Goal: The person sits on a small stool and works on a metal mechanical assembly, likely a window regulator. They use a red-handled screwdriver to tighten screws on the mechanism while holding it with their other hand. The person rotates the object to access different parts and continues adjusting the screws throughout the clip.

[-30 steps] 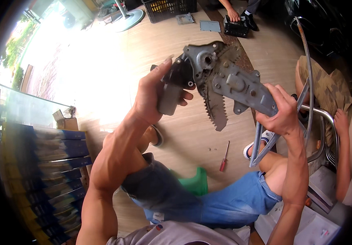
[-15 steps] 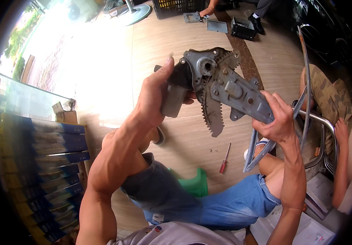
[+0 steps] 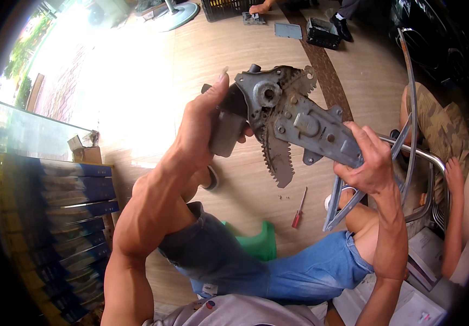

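Head: toothed grey metal mechanism (image 3: 294,122) is held aloft by closed left grip (image 3: 199,122) and right grip (image 3: 373,161); steadiness seems needed next

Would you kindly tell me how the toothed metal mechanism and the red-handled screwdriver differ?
The toothed metal mechanism is held up by the left hand and right hand, whereas the red-handled screwdriver lies on the floor. The mechanism is broad and irregular; the screwdriver is slim and straight. Both appear partly metal.

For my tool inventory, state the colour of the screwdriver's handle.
The screwdriver's handle is red, best seen in the head view.
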Demonstrator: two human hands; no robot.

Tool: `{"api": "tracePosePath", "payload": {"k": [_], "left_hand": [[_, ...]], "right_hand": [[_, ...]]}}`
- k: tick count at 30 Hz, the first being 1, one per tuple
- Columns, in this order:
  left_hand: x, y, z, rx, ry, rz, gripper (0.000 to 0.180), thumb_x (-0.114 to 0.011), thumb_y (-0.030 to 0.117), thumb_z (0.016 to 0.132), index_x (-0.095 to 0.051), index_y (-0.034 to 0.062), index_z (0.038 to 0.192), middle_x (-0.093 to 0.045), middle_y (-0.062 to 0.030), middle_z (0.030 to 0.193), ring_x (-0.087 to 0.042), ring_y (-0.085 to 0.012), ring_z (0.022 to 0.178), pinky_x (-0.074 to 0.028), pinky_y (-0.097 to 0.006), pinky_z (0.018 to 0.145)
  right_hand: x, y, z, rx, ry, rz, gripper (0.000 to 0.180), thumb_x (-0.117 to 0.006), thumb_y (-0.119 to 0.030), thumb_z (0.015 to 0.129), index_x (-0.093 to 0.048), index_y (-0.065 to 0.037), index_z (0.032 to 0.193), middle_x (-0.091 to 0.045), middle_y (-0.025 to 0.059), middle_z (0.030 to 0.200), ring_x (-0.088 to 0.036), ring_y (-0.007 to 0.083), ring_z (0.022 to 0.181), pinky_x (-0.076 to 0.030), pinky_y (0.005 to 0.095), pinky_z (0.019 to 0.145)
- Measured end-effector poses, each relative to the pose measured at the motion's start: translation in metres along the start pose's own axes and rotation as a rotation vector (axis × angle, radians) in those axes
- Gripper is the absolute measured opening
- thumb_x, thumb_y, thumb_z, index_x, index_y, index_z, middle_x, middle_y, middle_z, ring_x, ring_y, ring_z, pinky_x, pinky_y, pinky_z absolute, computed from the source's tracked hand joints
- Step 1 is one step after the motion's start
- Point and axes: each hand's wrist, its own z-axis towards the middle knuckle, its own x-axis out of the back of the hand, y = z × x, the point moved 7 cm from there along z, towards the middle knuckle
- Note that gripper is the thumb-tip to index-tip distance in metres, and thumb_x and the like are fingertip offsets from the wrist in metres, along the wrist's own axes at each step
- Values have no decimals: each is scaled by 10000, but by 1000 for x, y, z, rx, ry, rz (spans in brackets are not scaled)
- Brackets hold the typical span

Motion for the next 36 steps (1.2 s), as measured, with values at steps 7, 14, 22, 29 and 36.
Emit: {"api": "tracePosePath", "payload": {"k": [7,14,22,29,36], "left_hand": [[5,0,-4,21,0,-24,617,-482,571,1034,-645,-16,1131,-690,-150,957,-668,-224,698,-531,-338,607],[3,5,-8,23,-14,-1,656,-460,590,1032,-640,-33,1127,-688,-165,955,-668,-230,710,-534,-338,622],[2,9,-13,29,8,-2,665,-447,598,1033,-627,-36,1116,-679,-165,928,-663,-225,702,-530,-341,621],[-4,20,-16,32,40,0,650,-444,593,1032,-624,-26,1112,-675,-152,914,-635,-211,664,-515,-329,611],[2,19,-17,52,87,12,656,-454,598,1025,-618,-30,1116,-675,-157,910,-641,-221,649,-515,-332,599]], "right_hand": [[4,1,5,17,13,16,648,-785,-127,613,-643,-2,1234,-600,126,852,-652,327,670,-556,399,610],[8,3,5,-16,-77,8,685,-760,-90,619,-620,44,1275,-632,177,921,-671,355,760,-558,413,695],[16,-5,11,88,-3,-26,699,-796,-115,588,-643,17,1258,-579,127,824,-638,310,619,-547,389,574],[21,-10,17,109,-24,-67,719,-811,-120,575,-647,5,1264,-578,126,829,-638,313,625,-545,394,578],[19,-11,17,61,-43,-65,771,-835,-129,548,-646,-8,1285,-589,124,839,-638,317,641,-553,397,595]]}}
